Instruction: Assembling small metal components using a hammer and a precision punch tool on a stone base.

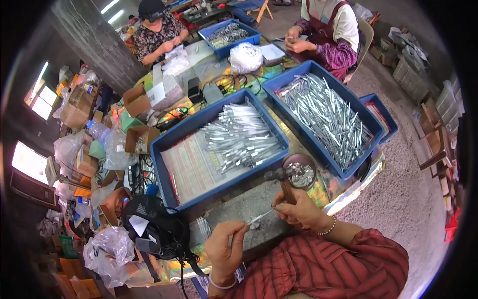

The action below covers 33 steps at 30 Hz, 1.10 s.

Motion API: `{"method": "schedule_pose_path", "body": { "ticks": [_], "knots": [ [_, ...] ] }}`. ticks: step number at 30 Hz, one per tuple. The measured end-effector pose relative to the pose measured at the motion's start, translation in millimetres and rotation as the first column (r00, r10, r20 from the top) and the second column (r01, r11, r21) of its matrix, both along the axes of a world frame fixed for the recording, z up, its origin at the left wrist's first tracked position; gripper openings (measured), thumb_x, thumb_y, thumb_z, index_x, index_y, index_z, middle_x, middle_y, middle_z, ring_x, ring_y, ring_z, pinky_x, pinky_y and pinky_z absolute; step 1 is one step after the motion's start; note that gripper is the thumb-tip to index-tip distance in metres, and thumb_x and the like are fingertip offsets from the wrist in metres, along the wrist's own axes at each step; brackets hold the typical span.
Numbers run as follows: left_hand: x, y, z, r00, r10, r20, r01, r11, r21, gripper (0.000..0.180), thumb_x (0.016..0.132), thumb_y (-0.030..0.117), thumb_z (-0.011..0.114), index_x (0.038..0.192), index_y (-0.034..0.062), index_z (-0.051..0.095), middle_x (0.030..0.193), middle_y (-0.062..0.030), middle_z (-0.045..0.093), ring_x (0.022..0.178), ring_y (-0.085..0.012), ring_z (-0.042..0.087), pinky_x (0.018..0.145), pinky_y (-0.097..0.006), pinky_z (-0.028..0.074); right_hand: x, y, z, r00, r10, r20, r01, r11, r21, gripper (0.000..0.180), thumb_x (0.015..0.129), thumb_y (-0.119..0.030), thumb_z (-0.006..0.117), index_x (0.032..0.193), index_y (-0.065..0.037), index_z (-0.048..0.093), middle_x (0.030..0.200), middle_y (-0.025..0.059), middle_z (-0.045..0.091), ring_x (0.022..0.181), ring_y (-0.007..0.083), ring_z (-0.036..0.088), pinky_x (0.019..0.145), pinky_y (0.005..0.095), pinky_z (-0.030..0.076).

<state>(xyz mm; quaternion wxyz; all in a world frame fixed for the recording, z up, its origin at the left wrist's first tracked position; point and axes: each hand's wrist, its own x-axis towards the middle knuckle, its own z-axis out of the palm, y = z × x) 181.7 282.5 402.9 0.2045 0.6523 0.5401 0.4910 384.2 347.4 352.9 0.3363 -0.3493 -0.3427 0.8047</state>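
Note:
My left hand [228,244] is closed, thumb and forefinger pinching one end of a slim silver rod [260,217]. Close to the rod's other end are the pinched fingertips of my right hand [301,212]; whether they grip it too is too small to tell. From that right hand rises the wooden handle of a hammer [287,192], its dark head on top. Beneath both hands lies a grey work block [239,202]. Several thin silver rods [203,227] rest beside my left hand. Just past the hammer head, a round bowl [314,185] contains small shiny metal pieces.
Ahead stands a blue tray [155,164] with silver rods over printed paper. Another blue tray [266,94], heaped with rods, stands to its right. A black bag [157,226] sits at left, near boxes and plastic bags. Two people [159,37] work across the table.

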Motion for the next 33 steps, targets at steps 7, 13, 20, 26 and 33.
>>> {"method": "schedule_pose_path", "body": {
  "ticks": [7,13,20,26,33],
  "knots": [
    [6.2,-10.2,-12.0,0.982,-0.07,0.173,0.07,0.998,0.006,0.007,0.083,-0.006,0.054,0.09,-0.0069,0.056,0.085,-0.0149,0.057,0.069,-0.0192,0.062,0.063,-0.026,0.052,1.5,-5.8,3.9,0.996,0.037,-0.08,-0.045,0.994,-0.097,0.014,0.084,-0.01,0.062,0.094,-0.005,0.053,0.064,0.0051,0.054,0.039,0.003,0.034,0.032,0.0179,0.022],
    [19.9,-8.7,-21.0,0.803,-0.083,0.59,0.221,0.961,-0.165,0.011,0.085,-0.004,0.053,0.095,-0.0065,0.055,0.092,-0.0175,0.057,0.076,-0.0199,0.063,0.068,-0.027,0.051,-9.3,-12.4,4.2,0.984,0.176,-0.02,-0.177,0.984,-0.024,0.009,0.087,-0.014,0.058,0.089,-0.006,0.053,0.066,0.0024,0.055,0.043,0.0032,0.038,0.038,0.0183,0.028],
    [-0.6,-17.8,-28.9,0.869,0.055,0.491,0.01,0.992,-0.128,0.012,0.088,0.004,0.052,0.092,-0.0068,0.054,0.086,-0.0137,0.056,0.066,-0.0171,0.059,0.063,-0.023,0.049,32.2,21.2,-20.3,0.77,-0.392,0.503,0.058,0.829,0.556,0.01,0.085,-0.012,0.057,0.086,-0.002,0.058,0.073,0.001,0.059,0.059,0.0063,0.049,0.053,0.022,0.039],
    [-18.8,-20.5,-55.7,0.983,0.18,0.03,-0.172,0.97,-0.174,0.011,0.089,0.003,0.052,0.092,-0.0055,0.056,0.084,-0.0093,0.057,0.071,-0.0129,0.058,0.066,-0.021,0.046,64.3,43.9,-42.4,0.455,-0.554,0.697,-0.248,0.673,0.697,0.025,0.075,-0.009,0.062,0.093,0.006,0.055,0.075,0.0168,0.055,0.064,0.0252,0.052,0.06,0.0325,0.041],
    [-10.1,-9.1,-62.5,0.979,0.176,-0.101,-0.191,0.967,-0.169,0.008,0.082,0.001,0.058,0.09,-0.0022,0.059,0.082,-0.0096,0.06,0.07,-0.0159,0.056,0.065,-0.025,0.044,61.9,55.6,-60.2,0.324,-0.577,0.75,-0.346,0.665,0.662,0.024,0.071,-0.009,0.062,0.09,0.004,0.056,0.08,0.0192,0.053,0.076,0.0368,0.053,0.066,0.0393,0.042]
  ]
}}
